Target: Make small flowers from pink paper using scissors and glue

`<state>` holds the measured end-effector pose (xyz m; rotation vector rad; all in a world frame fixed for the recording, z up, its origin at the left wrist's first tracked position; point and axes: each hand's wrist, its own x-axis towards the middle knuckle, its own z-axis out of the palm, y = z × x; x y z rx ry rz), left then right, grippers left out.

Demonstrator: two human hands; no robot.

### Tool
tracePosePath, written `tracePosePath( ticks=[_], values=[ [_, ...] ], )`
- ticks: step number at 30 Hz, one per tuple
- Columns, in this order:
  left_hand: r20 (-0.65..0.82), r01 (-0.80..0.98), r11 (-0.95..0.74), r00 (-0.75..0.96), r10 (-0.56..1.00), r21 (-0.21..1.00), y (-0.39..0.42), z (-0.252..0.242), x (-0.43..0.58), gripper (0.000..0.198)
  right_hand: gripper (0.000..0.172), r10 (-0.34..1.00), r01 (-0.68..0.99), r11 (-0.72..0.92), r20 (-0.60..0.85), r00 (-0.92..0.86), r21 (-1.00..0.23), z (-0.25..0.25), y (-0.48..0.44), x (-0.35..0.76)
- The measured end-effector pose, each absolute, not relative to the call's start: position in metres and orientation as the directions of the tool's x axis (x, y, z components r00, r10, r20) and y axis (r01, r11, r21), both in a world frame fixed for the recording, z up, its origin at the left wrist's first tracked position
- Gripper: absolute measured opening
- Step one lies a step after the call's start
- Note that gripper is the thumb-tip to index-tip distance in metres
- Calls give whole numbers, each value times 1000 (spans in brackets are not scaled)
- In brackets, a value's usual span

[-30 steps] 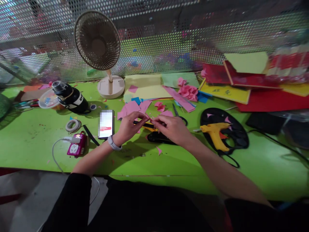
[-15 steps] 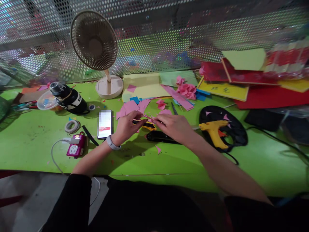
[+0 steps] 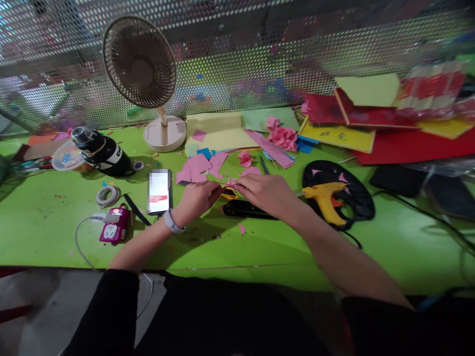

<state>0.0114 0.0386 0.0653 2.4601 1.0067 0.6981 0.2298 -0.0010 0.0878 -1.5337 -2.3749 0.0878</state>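
My left hand (image 3: 198, 201) and my right hand (image 3: 265, 192) meet over the middle of the green table. Both have closed fingertips pinching a small piece of pink paper (image 3: 229, 185) between them; its shape is mostly hidden. Just below it lies a yellow utility knife (image 3: 230, 193), partly covered by my left fingers. A long black object (image 3: 247, 209), perhaps a stapler, rests under my right hand. Beyond the hands are flat pink paper pieces (image 3: 196, 166), a small folded pink paper flower (image 3: 245, 158) and a cluster of pink paper flowers (image 3: 282, 137).
A fan (image 3: 165, 133) stands at the back, near a black bottle (image 3: 107, 155). Left of my hands lie a phone (image 3: 159, 192), a tape roll (image 3: 108, 196) and a purple power adapter (image 3: 116, 226). Rightward, a yellow glue gun (image 3: 326, 200) rests on a black pad (image 3: 365, 202).
The view has shifted slightly. My left fingers have drawn in and curled more tightly near the pink paper; my right hand keeps its pinch in nearly the same place.
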Motion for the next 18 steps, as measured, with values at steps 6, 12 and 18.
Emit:
tracePosePath(
  ticks=[6,12,18],
  values=[
    [251,480,-614,621,742,627,37,66,12,22,28,889,858,434,286,-358,-275,86,-1,229],
    [211,431,-518,582,786,739,37,67,15,22,27,929,832,348,279,-244,-431,92,5,232],
    [144,323,-372,555,819,870,40,72,15,27,27,971,942,-132,151,185,-307,85,38,284]
  ],
)
